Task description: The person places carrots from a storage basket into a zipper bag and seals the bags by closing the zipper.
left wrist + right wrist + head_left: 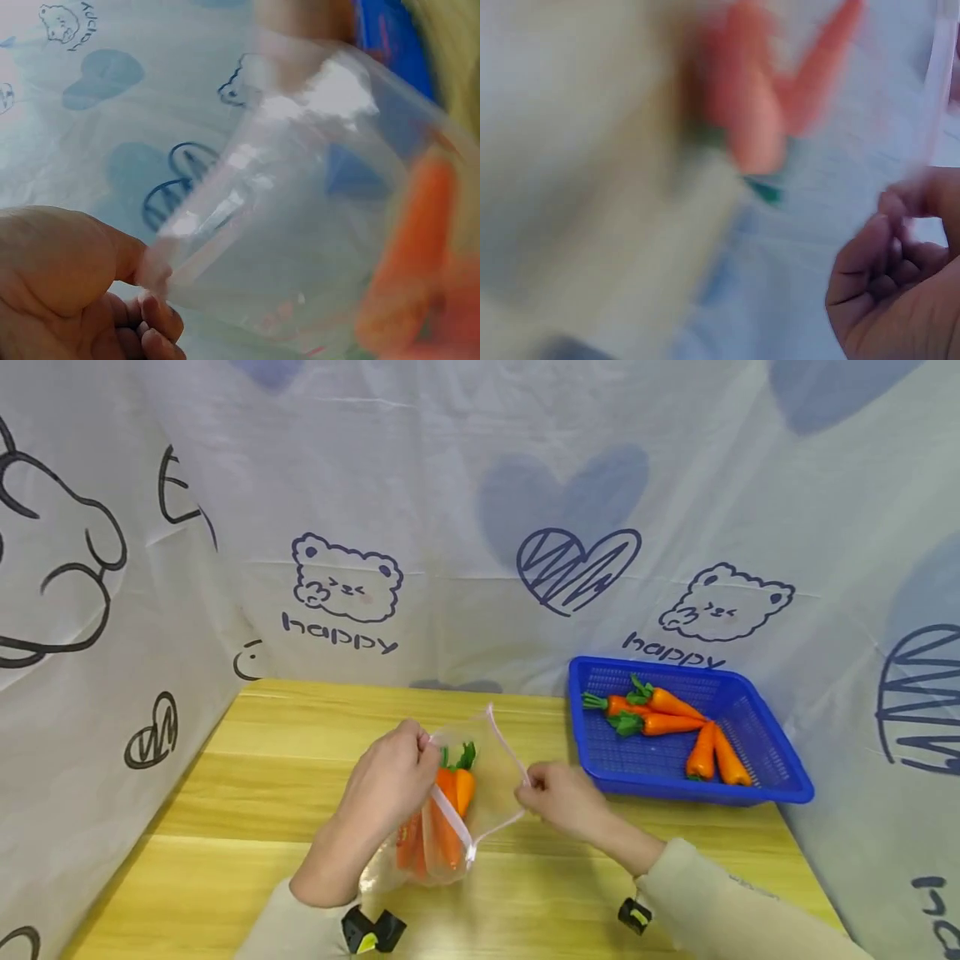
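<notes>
Left hand (386, 781) and right hand (564, 797) pinch the bag (491, 772), apparently spreading it wide; next likely calls for freeing one grip!

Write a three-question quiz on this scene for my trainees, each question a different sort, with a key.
1. Multiple choice: what do the left hand and right hand both pinch?
A) a paper towel
B) the clear bag by its opening
C) a wooden spoon

2. True or false: the blue basket stands on the right hand's side of the bag.

3. Fill in: the basket and the bag both hold orange ____.

Key: 1 B; 2 true; 3 carrots.
</notes>
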{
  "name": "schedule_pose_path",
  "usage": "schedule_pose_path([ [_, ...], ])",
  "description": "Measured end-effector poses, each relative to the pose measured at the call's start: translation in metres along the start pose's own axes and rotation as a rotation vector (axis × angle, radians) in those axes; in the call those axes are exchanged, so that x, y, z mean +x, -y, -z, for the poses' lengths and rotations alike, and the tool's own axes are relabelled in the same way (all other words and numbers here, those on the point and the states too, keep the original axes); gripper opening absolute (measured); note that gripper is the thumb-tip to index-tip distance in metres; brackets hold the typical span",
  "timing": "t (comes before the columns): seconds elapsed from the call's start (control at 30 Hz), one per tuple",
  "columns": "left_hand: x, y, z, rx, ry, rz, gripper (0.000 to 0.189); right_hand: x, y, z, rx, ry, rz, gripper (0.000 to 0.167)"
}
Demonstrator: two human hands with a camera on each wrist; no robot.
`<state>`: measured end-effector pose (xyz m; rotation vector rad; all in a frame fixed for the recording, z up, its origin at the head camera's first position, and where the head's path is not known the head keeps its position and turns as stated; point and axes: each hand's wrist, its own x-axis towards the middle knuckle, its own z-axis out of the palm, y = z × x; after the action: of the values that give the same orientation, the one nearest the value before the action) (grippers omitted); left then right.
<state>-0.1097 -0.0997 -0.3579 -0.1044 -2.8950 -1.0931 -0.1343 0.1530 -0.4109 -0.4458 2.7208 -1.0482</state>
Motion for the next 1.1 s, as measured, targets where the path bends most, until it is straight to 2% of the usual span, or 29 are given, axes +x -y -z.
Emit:
schedule_pose_path([
  [0.1, -0.002, -0.006, 0.012, 0.044, -0.063, -0.006, 0.018, 0.005, 0.023, 0.025, -0.102, -0.145, 0.058, 0.022],
  [0.2, -0.003, -0.013, 0.020, 0.065, -0.124, -0.024, 0.018, 0.010, 0.044, 0.047, -0.204, -0.180, 0.108, 0.023],
  [0.33, -0.005, -0.022, 0.023, 0.071, -0.151, -0.048, 0.018, 0.013, 0.061, 0.062, -0.282, -0.230, 0.134, 0.021],
  [0.4, -0.005, -0.025, 0.023, 0.093, -0.132, -0.040, 0.018, 0.016, 0.064, 0.064, -0.309, -0.211, 0.112, 0.020],
  [0.53, -0.001, -0.021, 0.020, 0.175, -0.052, 0.000, 0.017, 0.025, 0.059, 0.064, -0.364, -0.111, 0.053, 0.023],
  [0.63, 0.001, -0.021, 0.020, 0.238, -0.030, -0.016, 0.016, 0.026, 0.057, 0.068, -0.351, -0.069, 0.028, 0.023],
  [0.77, 0.000, -0.028, 0.029, 0.283, -0.035, -0.054, 0.015, 0.023, 0.061, 0.073, -0.296, -0.064, 0.029, 0.024],
  [0.87, 0.001, -0.030, 0.033, 0.320, -0.005, -0.062, 0.017, 0.023, 0.059, 0.071, -0.299, -0.057, 0.042, 0.026],
  [1.0, 0.006, -0.026, 0.028, 0.353, 0.025, -0.060, 0.019, 0.022, 0.052, 0.064, -0.315, -0.047, 0.048, 0.028],
  [1.1, 0.007, -0.024, 0.024, 0.329, 0.002, -0.063, 0.017, 0.018, 0.046, 0.064, -0.290, -0.090, 0.062, 0.032],
])
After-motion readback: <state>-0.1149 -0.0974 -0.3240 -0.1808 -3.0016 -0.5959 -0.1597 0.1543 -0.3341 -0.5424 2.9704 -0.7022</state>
